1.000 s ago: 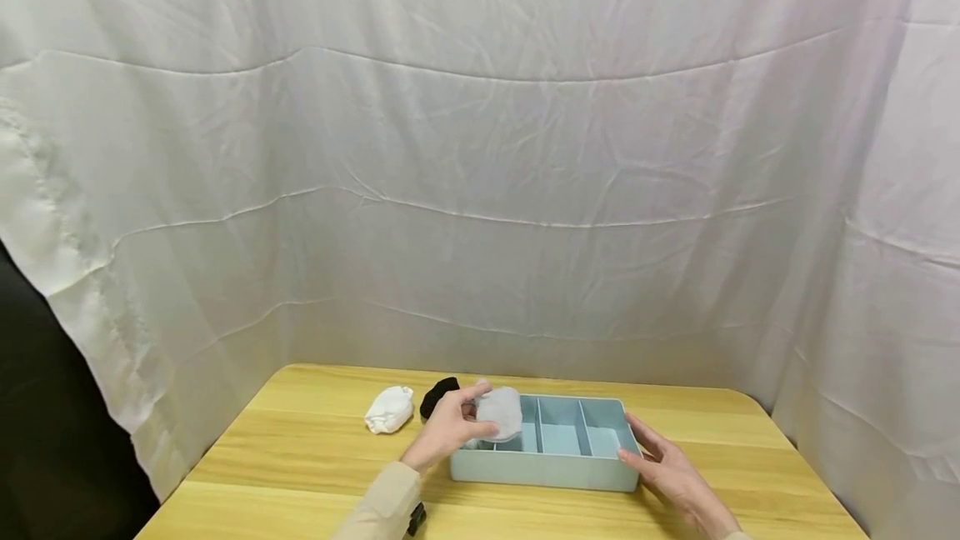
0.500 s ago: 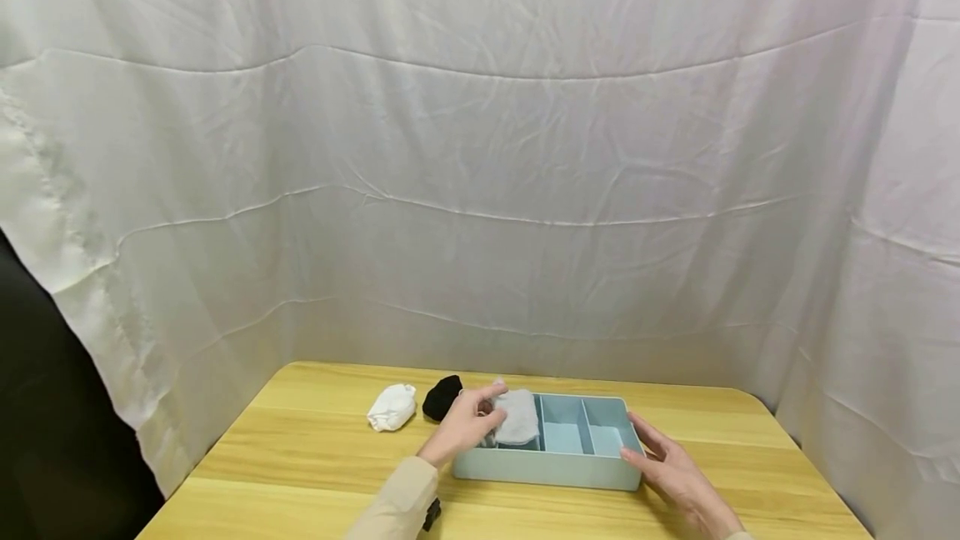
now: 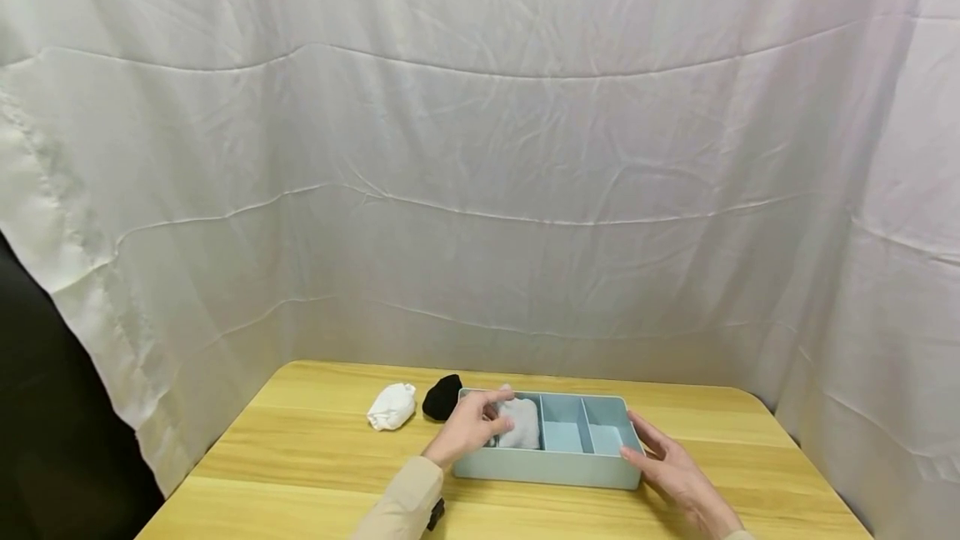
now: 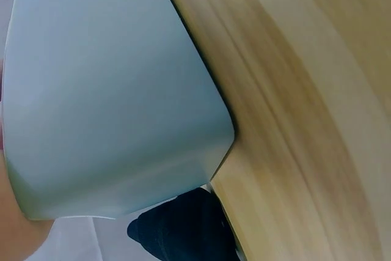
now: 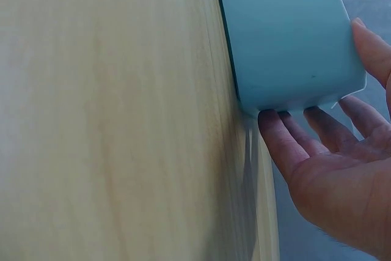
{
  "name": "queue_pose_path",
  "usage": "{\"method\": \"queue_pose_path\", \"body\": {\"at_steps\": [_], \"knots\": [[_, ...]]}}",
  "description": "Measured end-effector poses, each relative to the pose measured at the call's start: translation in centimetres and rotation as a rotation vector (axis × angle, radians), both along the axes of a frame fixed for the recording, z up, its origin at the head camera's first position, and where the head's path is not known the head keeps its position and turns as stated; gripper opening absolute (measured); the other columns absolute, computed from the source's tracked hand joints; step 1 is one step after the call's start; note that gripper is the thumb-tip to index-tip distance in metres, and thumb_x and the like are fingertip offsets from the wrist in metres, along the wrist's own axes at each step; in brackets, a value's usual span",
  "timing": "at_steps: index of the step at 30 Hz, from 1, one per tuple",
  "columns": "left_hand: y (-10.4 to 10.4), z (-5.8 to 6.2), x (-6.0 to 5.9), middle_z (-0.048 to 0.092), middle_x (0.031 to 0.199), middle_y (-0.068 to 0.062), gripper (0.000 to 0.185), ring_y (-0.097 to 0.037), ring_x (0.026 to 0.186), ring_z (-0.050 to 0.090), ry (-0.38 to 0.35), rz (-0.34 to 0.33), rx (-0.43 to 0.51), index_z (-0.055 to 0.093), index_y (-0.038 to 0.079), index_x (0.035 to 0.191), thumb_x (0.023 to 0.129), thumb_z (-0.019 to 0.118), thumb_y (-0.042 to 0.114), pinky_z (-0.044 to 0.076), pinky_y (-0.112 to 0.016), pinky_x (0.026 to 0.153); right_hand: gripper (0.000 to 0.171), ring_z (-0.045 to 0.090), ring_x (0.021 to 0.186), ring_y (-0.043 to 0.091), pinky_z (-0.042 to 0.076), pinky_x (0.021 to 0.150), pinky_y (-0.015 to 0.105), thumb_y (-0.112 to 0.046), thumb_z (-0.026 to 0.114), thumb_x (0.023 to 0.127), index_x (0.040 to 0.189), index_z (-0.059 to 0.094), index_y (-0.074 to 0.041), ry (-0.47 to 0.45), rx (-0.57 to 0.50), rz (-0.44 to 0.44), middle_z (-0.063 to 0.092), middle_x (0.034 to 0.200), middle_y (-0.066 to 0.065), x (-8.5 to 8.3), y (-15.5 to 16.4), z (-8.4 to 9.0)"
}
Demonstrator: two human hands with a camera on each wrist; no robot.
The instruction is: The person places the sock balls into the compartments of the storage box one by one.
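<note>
A pale blue compartment box (image 3: 547, 470) sits on the table. My left hand (image 3: 465, 427) is over its left end, thumb and fingers on a soft light-grey bundle that looks like folded socks (image 3: 522, 423), which lies down in the second compartment from the left. The leftmost compartment is mostly hidden under this hand; something greyish shows there. My right hand (image 3: 671, 469) grips the box's right end, thumb at the front rim and fingertips against the end wall, as the right wrist view shows. Left of the box lie a black cloth bundle (image 3: 442, 397) and a white one (image 3: 392, 407).
The two right compartments (image 3: 604, 432) show bare floors. The wooden table (image 3: 300, 473) ends at a pale hanging cloth (image 3: 540, 273) behind and on both sides. In the left wrist view, the black bundle stands close past the box's corner.
My left hand has moved right and lowered the grey bundle from above the box into the second compartment. The right hand keeps its hold on the box's end.
</note>
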State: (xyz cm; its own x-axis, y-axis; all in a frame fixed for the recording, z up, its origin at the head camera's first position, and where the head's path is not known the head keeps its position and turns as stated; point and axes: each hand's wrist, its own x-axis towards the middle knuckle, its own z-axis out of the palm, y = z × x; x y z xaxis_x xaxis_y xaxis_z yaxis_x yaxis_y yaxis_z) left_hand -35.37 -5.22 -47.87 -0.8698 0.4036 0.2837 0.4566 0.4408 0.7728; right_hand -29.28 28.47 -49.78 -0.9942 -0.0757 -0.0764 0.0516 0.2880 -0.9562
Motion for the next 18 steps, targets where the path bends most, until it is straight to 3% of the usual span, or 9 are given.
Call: {"method": "queue_pose_path", "body": {"at_steps": [3, 7, 10, 18], "knots": [[0.08, 0.08, 0.03, 0.068, 0.12, -0.006, 0.042, -0.004, 0.073, 0.054, 0.002, -0.012, 0.001, 0.065, 0.007, 0.128, 0.087, 0.074, 0.015, 0.046, -0.02, 0.056, 0.079, 0.019, 0.144, 0.051, 0.032, 0.11, 0.061, -0.028, 0.067, 0.093, 0.156, 0.023, -0.011, -0.009, 0.009, 0.001, 0.012, 0.161, 0.024, -0.11, 0.06, 0.01], [0.12, 0.25, 0.1, 0.066, 0.086, -0.003, 0.043, -0.005, 0.062, 0.049, -0.044, -0.011, -0.001, 0.065, 0.008, 0.129, 0.087, 0.074, 0.011, 0.042, -0.02, 0.048, 0.079, 0.019, 0.144, 0.05, 0.032, 0.11, 0.061, -0.031, 0.068, 0.093, 0.156, 0.024, -0.012, -0.015, 0.029, -0.004, 0.013, 0.161, 0.024, -0.21, 0.13, -0.03], [0.07, 0.27, 0.16, 0.06, 0.075, 0.001, 0.044, -0.006, 0.057, 0.048, -0.081, 0.003, -0.003, 0.063, 0.008, 0.131, 0.088, 0.072, 0.01, 0.041, -0.021, 0.047, 0.079, 0.02, 0.143, 0.05, 0.033, 0.11, 0.061, -0.032, 0.067, 0.093, 0.156, 0.024, -0.012, -0.018, 0.042, -0.007, 0.014, 0.161, 0.024, -0.21, 0.09, -0.05], [-0.2, 0.29, 0.17, 0.064, 0.086, -0.001, 0.043, -0.01, 0.068, 0.055, -0.107, 0.013, 0.04, 0.063, 0.01, 0.131, 0.089, 0.071, 0.011, 0.045, -0.023, 0.05, 0.081, 0.019, 0.144, 0.05, 0.032, 0.11, 0.061, -0.036, 0.068, 0.092, 0.157, 0.024, -0.013, -0.035, 0.069, -0.014, 0.013, 0.161, 0.024, -0.33, 0.13, -0.03]]}}
